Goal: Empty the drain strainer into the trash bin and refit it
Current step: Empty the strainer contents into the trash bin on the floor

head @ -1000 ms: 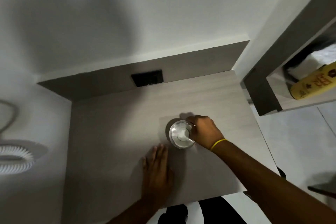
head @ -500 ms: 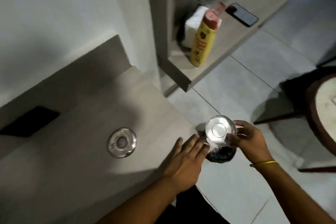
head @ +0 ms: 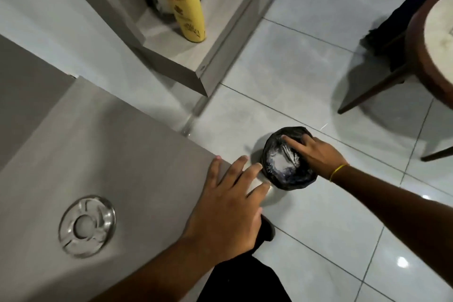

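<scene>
The empty metal drain ring (head: 87,225) sits in the grey counter (head: 137,154) at lower left. On the tiled floor beside the counter stands a small trash bin (head: 297,180) lined with a black bag. My right hand (head: 316,152), with a yellow band on the wrist, reaches into the bin's mouth and grips the shiny drain strainer (head: 282,160), which is tipped inside the bag and blurred. My left hand (head: 228,208) rests flat on the counter's edge, fingers spread, fingertips just short of the bin.
A low shelf (head: 220,44) holds a tall yellow talc bottle (head: 182,0) and a dark bag behind it. A round table (head: 436,39) with dark wooden legs stands at the right. Glossy floor tiles surround the bin.
The strainer was lifted out of the drain and carried right over the counter edge down into the bin. My left hand slid to the counter's edge. The view swung right and down.
</scene>
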The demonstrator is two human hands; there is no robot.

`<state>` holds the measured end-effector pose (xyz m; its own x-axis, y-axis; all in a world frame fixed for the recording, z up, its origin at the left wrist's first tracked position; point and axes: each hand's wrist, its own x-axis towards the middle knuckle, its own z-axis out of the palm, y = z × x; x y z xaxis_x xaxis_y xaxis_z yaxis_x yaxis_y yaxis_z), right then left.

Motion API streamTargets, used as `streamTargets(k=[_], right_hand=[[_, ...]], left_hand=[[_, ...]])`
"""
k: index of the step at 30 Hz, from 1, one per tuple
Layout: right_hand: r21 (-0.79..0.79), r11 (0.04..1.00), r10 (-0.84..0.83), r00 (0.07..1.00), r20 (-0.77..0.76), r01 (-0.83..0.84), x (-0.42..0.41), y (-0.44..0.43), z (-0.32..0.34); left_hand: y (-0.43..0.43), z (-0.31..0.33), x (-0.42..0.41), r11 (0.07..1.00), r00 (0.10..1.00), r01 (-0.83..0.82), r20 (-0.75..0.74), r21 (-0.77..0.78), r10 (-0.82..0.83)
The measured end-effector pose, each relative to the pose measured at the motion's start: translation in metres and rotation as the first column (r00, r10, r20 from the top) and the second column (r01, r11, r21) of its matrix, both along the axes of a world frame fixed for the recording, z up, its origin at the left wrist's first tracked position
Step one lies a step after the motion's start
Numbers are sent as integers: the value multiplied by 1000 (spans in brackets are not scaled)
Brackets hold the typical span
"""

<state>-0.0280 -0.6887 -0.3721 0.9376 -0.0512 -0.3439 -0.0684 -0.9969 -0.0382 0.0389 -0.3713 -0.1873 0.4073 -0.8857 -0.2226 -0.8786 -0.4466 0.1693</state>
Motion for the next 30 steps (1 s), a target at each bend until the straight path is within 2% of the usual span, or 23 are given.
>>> streamTargets(k=[3,8,12,14,17,19,21,22,25,28,30], right_hand=[[-66,988,134,989,-61,-138,17,-3,-34],[-180,915,308,913,-268,-362,31,2,-76],[-178,836,454,837,-306,-518,26,9,-98],[-216,800,477,812,-336,-559,25,8,-103],[-372,705,508,796,-329,-604,27,9,-108],[-358,666,528,752,-395,-655,27,11,-115],[-241,757,490,771,-408,-608,32,8,-108],[-233,775,467,781,-414,-587,34,9,-105],[-361,745,421,814,-400,-562,45,16,-99],[-320,738,476,795,-377,-594,45,15,-108],[-279,801,447,840,-308,-529,47,17,-110]], left_hand=[[2,-5,-1,1000,1000,-5,12,-27,5],[5,-9,-2,997,1000,-14,22,-72,15],[4,-9,-2,997,999,-27,16,-67,29],[3,-7,-3,998,999,-35,9,-59,36],[1,-3,-3,998,999,-47,-16,-48,46],[-1,-1,-3,998,999,-49,-20,-43,48],[-1,1,-3,999,999,-43,-13,-32,43],[-1,1,-3,999,999,-40,-8,-25,40],[-2,0,-3,999,999,-35,-1,-12,35],[-2,-3,-4,999,999,-47,1,-19,47],[-3,-5,-4,998,999,-52,-2,-19,52]])
